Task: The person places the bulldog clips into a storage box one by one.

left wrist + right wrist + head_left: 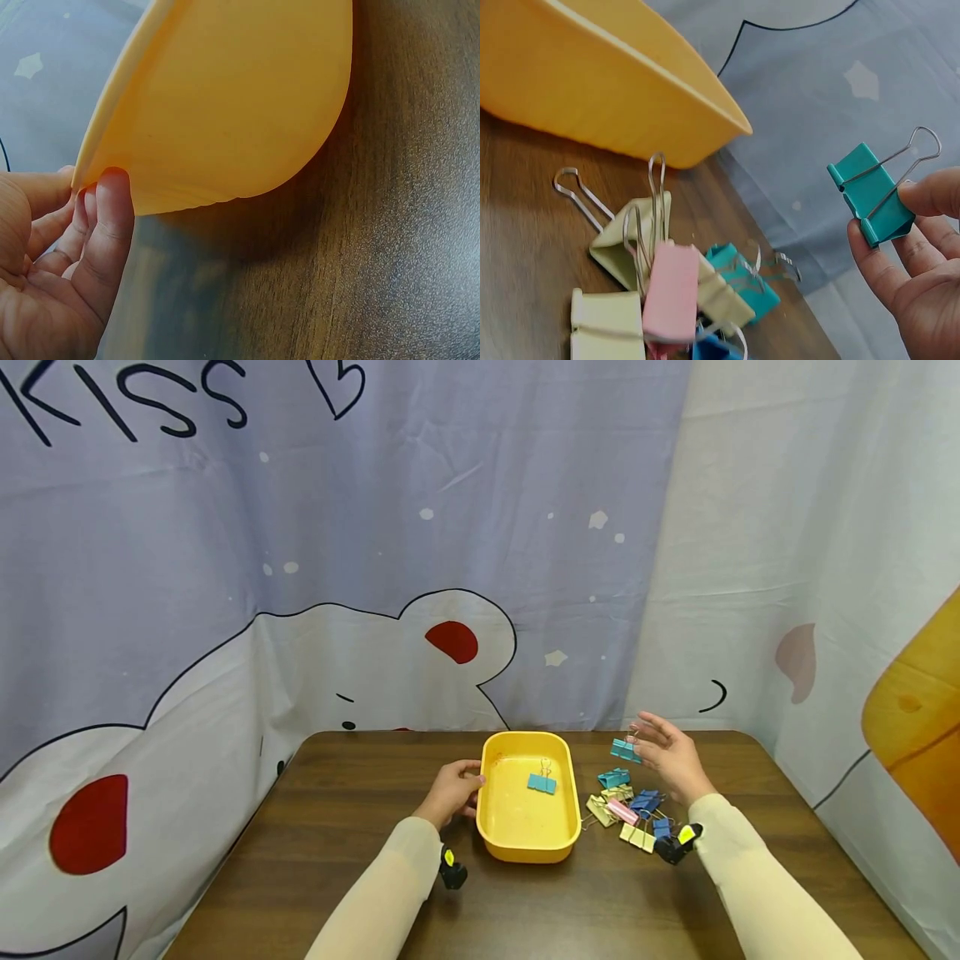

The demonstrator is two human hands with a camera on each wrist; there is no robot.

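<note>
My left hand [453,793] pinches the left rim of a yellow plastic tray [528,853], thumb at the edge and fingers against the outer wall. Inside the tray lies one blue binder clip [542,783] with its wire handle up. To the right, my right hand [671,760] holds a teal binder clip [874,191] between thumb and fingers, raised above the table. Below that hand is a loose pile of binder clips: a teal one [613,778], a pink one [622,812], pale yellow ones [637,837] and dark blue ones [645,803].
The brown wooden table [360,777] carries the tray near its middle and the pile just right of it. A printed cloth curtain [450,527] hangs right behind the table's far edge and along the right side.
</note>
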